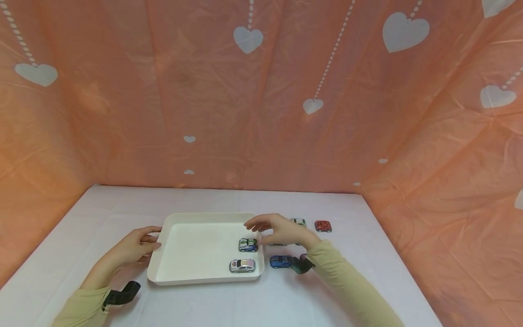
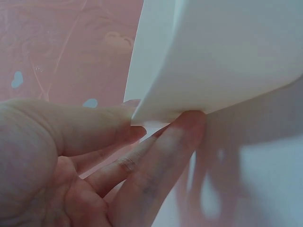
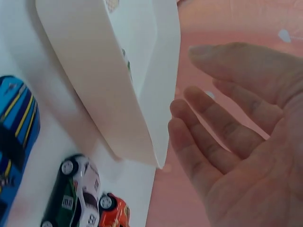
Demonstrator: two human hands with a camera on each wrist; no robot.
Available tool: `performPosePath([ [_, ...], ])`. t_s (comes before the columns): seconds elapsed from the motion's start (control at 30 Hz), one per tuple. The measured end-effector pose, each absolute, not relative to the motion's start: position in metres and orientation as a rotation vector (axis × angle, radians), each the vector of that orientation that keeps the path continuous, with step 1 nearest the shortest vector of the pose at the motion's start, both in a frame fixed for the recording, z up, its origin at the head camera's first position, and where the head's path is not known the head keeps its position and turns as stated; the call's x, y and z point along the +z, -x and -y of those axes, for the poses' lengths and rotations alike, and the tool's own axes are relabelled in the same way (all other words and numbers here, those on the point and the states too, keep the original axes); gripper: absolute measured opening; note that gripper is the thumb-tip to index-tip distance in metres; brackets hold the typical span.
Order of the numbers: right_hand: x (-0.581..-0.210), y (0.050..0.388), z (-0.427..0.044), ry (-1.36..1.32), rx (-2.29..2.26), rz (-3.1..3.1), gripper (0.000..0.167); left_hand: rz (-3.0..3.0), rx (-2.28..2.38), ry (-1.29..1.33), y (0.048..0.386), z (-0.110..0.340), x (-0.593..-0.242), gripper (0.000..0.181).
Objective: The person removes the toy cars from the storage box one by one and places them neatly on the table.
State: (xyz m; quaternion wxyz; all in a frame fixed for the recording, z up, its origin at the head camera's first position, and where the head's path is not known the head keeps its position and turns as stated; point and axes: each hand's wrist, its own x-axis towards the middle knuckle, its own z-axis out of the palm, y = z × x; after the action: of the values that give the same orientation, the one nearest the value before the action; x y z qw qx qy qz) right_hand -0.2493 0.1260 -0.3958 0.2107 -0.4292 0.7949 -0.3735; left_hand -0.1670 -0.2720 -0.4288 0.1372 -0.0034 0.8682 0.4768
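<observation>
My left hand (image 1: 136, 247) grips the left rim of a white rectangular tray (image 1: 196, 250), thumb at the rim and fingertips beneath it in the left wrist view. Inside the tray, near its right wall, are two toy cars: a green, white and blue one (image 1: 248, 245) and a silver one (image 1: 242, 265). Above the tray's right edge hovers my right hand (image 1: 278, 229), its fingers relaxed and holding nothing. A blue toy car (image 1: 280, 261) stands on the table just right of the tray, below that hand.
Farther right on the white table (image 1: 347, 272) are a red toy car (image 1: 323, 226) and a pale one (image 1: 298, 221), the latter partly behind my right hand. Other cars are mostly hidden there. An orange curtain (image 1: 229, 113) with hearts encloses the back and sides.
</observation>
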Motion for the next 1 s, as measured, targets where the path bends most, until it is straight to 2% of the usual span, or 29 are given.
performPosePath([
  [1.0, -0.404, 0.246, -0.097, 1.177, -0.669, -2.389, 0.051, -2.513, 1.358, 0.015, 0.167, 0.271, -0.427, 0.054],
])
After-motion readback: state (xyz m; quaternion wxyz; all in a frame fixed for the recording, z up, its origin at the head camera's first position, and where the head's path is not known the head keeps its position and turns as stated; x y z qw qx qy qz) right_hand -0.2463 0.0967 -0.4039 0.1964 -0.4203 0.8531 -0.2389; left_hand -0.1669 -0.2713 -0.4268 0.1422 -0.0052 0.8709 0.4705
